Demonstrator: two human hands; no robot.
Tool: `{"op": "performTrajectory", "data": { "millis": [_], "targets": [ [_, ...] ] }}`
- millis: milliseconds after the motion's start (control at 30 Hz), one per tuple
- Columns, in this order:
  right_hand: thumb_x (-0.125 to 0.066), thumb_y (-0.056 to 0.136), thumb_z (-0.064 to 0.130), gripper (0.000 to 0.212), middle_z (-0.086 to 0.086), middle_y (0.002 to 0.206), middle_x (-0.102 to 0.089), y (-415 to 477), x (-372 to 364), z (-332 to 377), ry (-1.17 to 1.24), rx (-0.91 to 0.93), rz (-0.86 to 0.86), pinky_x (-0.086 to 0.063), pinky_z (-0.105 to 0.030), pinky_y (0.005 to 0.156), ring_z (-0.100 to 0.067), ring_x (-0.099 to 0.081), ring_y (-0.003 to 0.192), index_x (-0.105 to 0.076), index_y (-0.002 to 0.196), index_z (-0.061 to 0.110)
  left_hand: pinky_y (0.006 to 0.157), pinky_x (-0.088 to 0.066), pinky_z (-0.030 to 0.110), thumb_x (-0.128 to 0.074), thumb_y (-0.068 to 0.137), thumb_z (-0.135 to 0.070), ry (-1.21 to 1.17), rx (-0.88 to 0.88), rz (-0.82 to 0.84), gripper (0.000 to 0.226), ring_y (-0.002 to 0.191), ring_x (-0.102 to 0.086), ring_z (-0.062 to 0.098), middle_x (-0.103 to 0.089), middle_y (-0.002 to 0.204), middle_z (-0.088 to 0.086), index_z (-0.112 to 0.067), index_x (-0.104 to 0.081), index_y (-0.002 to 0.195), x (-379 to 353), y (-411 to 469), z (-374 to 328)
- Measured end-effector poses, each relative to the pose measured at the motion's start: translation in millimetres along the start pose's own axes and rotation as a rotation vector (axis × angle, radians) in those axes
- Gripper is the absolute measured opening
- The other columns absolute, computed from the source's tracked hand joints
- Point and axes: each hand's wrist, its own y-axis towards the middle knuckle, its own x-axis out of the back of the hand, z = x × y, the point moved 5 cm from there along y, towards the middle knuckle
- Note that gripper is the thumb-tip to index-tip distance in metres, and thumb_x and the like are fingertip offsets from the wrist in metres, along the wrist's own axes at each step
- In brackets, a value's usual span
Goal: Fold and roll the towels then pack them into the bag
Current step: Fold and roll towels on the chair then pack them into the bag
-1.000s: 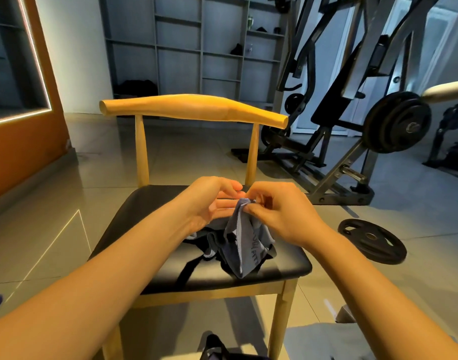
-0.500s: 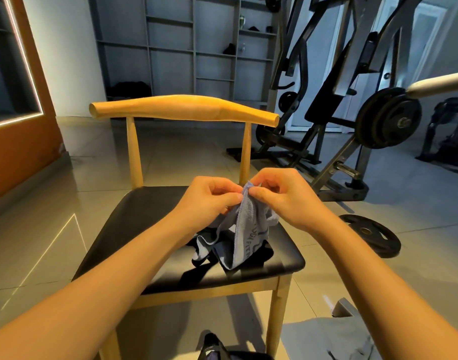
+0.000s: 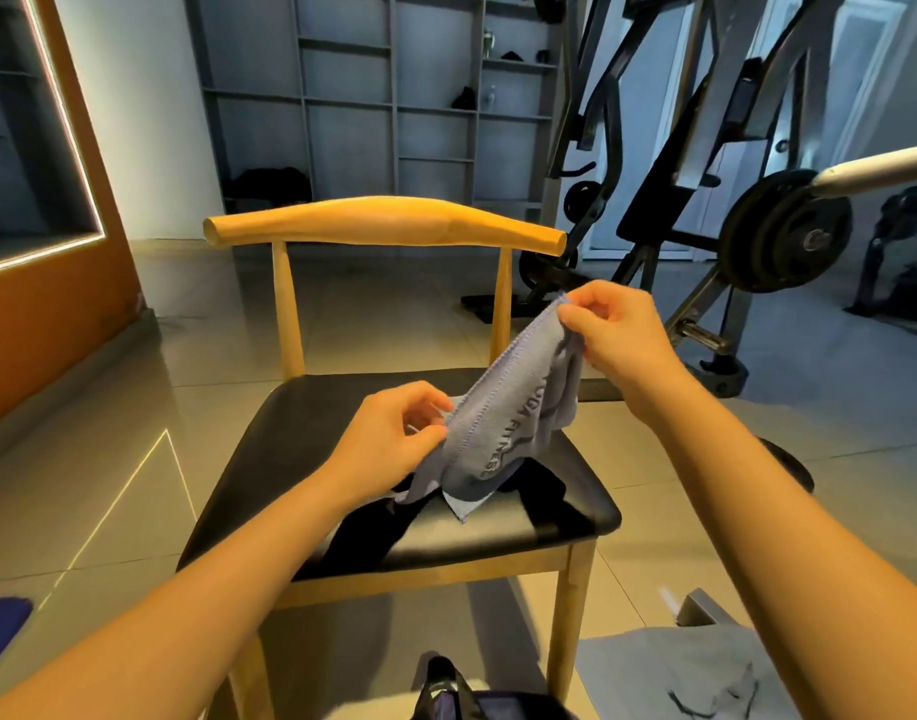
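Grey-blue and stitched along its hem, the towel (image 3: 500, 402) is pulled slantwise between two hands over the black seat of a wooden chair (image 3: 316, 433). The left hand (image 3: 394, 433) sits low, just above the seat, with its fingers (image 3: 428, 407) curled in and pinching the lower end of the hem. The right hand (image 3: 617, 335) is raised higher and further back, with thumb and fingers (image 3: 583, 309) closed on the upper corner. Neither hand has anything else in it.

From where I stand, the hold looks meant to run the edge out straight. With one hemmed side taut between two pinches, the rest of the cloth hangs free and its creases can drop out before it is laid flat. The slack lower part droops onto the seat, where it touches some dark fabric (image 3: 542, 488) I cannot identify.

The seat seems to serve as the folding surface, close and level under both hands. I judge folding has not properly begun, since this towel is only being opened out.

A grey cloth (image 3: 669, 667) lies on the floor by the chair's front right leg, perhaps another towel. A dark object (image 3: 446, 688) at the person's feet may be the bag, but too little shows to tell.
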Motion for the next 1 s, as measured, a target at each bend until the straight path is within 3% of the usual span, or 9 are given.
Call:
{"op": "performTrajectory", "data": {
  "millis": [200, 267, 400, 467, 533, 600, 700, 833, 1000],
  "targets": [
    [-0.059, 0.094, 0.007, 0.017, -0.008, 0.076, -0.061, -12.9, 18.4, -71.2, 0.174, -0.324, -0.159, -0.044, -0.03, 0.057, -0.019, -0.049, 0.062, -0.074, 0.101, 0.008, 0.07, -0.052, 0.04, -0.064, 0.085, -0.012, 0.343, -0.154, 0.124, 0.022, 0.075, -0.057, 0.011, -0.062, 0.084, -0.009, -0.028, -0.051, 0.091, -34.6, -18.2, 18.6],
    [-0.059, 0.094, 0.005, 0.018, -0.009, 0.075, -0.057, -16.0, 22.0, -86.9, 0.218, -0.39, -0.196, -0.04, -0.028, 0.056, -0.015, -0.045, 0.058, -0.074, 0.104, 0.006, 0.066, -0.05, 0.038, -0.064, 0.087, -0.006, 0.376, -0.208, 0.098, 0.018, 0.073, -0.052, 0.011, -0.061, 0.082, -0.008, -0.023, -0.056, 0.088, -39.0, -18.6, 20.8],
    [-0.061, 0.093, 0.005, 0.019, -0.007, 0.079, -0.059, -13.7, 25.5, -106.2, 0.269, -0.465, -0.236, -0.041, -0.024, 0.053, -0.01, -0.046, 0.056, -0.073, 0.108, 0.006, 0.071, -0.048, 0.021, -0.068, 0.088, -0.006, 0.349, -0.207, 0.088, 0.018, 0.079, -0.057, 0.003, -0.068, 0.091, -0.012, -0.022, -0.074, 0.093, -44.8, -20.8, 32.6],
    [-0.06, 0.092, 0.003, 0.02, -0.006, 0.077, -0.06, -12.2, 24.5, -110.9, 0.29, -0.471, -0.24, -0.041, -0.023, 0.05, -0.009, -0.046, 0.054, -0.072, 0.108, 0.005, 0.073, -0.043, 0.016, -0.074, 0.088, -0.023, 0.324, -0.18, 0.084, 0.006, 0.081, -0.057, 0.0, -0.067, 0.091, -0.014, -0.022, -0.076, 0.094, -50.5, -23.1, 35.8],
    [-0.059, 0.092, 0.002, 0.02, -0.005, 0.074, -0.059, -10.6, 23.0, -112.4, 0.302, -0.469, -0.244, -0.041, -0.022, 0.049, -0.009, -0.047, 0.054, -0.071, 0.108, 0.005, 0.075, -0.044, 0.017, -0.079, 0.083, -0.043, 0.339, -0.138, 0.067, 0.023, 0.085, -0.057, 0.001, -0.066, 0.091, -0.014, -0.022, -0.075, 0.093, -58.6, -23.5, 40.6],
    [-0.059, 0.093, 0.002, 0.019, -0.005, 0.074, -0.059, -8.2, 22.4, -111.7, 0.306, -0.46, -0.247, -0.041, -0.022, 0.049, -0.009, -0.048, 0.055, -0.071, 0.108, 0.006, 0.078, -0.046, 0.025, -0.081, 0.079, -0.048, 0.384, -0.08, 0.033, 0.032, 0.09, -0.057, 0.008, -0.065, 0.092, -0.01, -0.02, -0.073, 0.092, -65.9, -20.8, 44.2],
    [-0.059, 0.095, 0.007, 0.019, -0.004, 0.083, -0.064, -5.0, 24.5, -109.0, 0.269, -0.415, -0.239, -0.044, -0.023, 0.057, -0.011, -0.053, 0.066, -0.071, 0.109, 0.01, 0.079, -0.049, 0.035, -0.083, 0.081, -0.033, 0.36, -0.037, -0.032, 0.018, 0.088, -0.061, 0.015, -0.066, 0.087, -0.007, -0.018, -0.072, 0.082, -67.1, -17.1, 40.0],
    [-0.058, 0.097, 0.012, 0.02, -0.004, 0.103, -0.067, -1.0, 34.2, -104.8, 0.231, -0.342, -0.27, -0.042, -0.023, 0.066, -0.013, -0.057, 0.086, -0.071, 0.113, 0.014, 0.07, -0.049, 0.026, -0.083, 0.08, -0.018, 0.111, 0.009, -0.174, 0.009, 0.075, -0.064, 0.006, -0.071, 0.077, -0.012, -0.022, -0.077, 0.076, -28.4, -6.5, 26.1],
    [-0.059, 0.099, 0.02, 0.017, -0.001, 0.101, -0.067, 20.6, 37.0, -69.4, 0.21, -0.221, -0.224, -0.048, -0.031, 0.08, -0.018, -0.059, 0.095, -0.071, 0.11, 0.016, 0.066, -0.048, 0.022, -0.075, 0.089, -0.015, 0.0, 0.014, -0.139, 0.009, 0.067, -0.062, 0.002, -0.073, 0.073, -0.004, -0.016, -0.076, 0.08, 46.0, 34.0, -8.9]
  ]
}}
